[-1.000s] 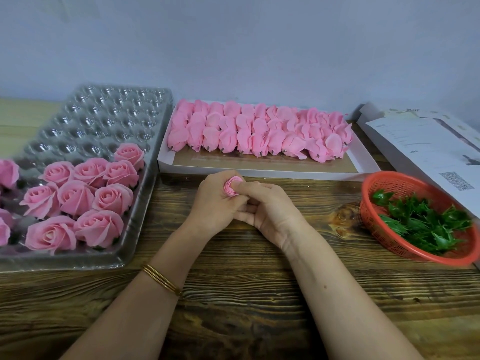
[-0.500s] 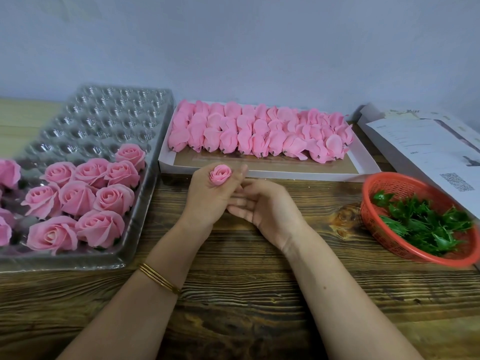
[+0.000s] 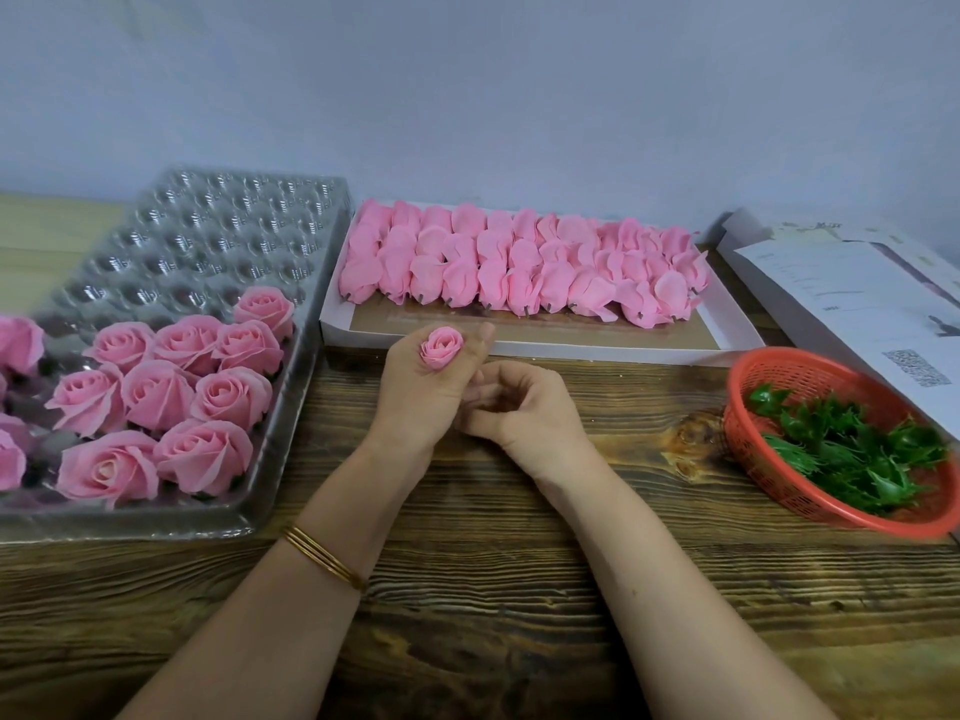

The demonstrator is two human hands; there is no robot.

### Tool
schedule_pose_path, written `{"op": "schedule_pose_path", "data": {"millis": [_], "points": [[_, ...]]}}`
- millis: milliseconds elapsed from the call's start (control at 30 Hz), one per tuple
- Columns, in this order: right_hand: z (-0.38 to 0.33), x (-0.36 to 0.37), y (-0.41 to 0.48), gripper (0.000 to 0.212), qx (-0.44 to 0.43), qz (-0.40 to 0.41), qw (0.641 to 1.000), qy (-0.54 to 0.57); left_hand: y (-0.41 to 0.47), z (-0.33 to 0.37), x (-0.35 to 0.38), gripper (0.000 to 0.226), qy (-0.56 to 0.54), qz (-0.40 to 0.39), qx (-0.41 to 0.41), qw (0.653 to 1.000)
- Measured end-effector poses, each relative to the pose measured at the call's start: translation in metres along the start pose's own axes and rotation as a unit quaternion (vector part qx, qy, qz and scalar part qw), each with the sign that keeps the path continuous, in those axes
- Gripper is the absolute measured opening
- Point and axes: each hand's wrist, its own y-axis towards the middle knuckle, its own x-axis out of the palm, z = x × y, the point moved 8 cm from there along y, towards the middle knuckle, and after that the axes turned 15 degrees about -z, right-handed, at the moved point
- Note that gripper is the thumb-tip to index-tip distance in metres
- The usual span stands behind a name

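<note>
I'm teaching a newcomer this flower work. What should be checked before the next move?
1. Grip: the left hand holds the rose securely: ok.
2. Bloom: the rose is as open as the finished roses: not ok, a tight bud.
3. Space: free cups in the tray: ok, back rows bare.
4. The right hand is free: cannot tell, fingers curled against the left hand.
5. Supply: leaves in the basket, likely within reach: ok.

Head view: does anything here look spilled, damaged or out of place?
Nothing stands out. The roses sit upright in the tray, the petals lie in rows in the box, the leaves lie inside the basket, and the left hand holds the bud.
</note>
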Motion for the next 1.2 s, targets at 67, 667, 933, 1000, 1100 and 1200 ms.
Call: {"op": "schedule_pose_path", "data": {"millis": [67, 667, 933, 1000, 1100, 1200], "points": [[-0.002, -0.008, -0.001, 0.022, 0.011, 0.016, 1.000, -0.005, 0.000, 0.001, -0.004, 0.030, 0.008, 0.011, -0.001, 1.000], [-0.060, -0.173, -0.086, 0.011, 0.005, 0.379, 0.897, -0.229, -0.001, -0.001, -0.003, 0.038, 0.005, -0.017, -0.037, 0.999], [-0.040, -0.202, -0.107, 0.018, 0.200, 0.392, 0.831, -0.339, 0.000, -0.002, -0.005, 0.027, 0.005, -0.016, -0.041, 0.999], [-0.034, -0.205, -0.104, 0.013, 0.241, 0.359, 0.826, -0.361, 0.000, -0.003, -0.005, 0.026, 0.002, -0.018, -0.042, 0.999], [-0.023, -0.208, -0.099, 0.014, 0.293, 0.320, 0.822, -0.368, 0.000, -0.003, -0.005, 0.029, 0.003, -0.023, -0.046, 0.999], [-0.011, -0.213, -0.097, 0.022, 0.330, 0.291, 0.823, -0.358, -0.001, -0.002, -0.003, 0.035, 0.004, -0.027, -0.047, 0.999]]}}
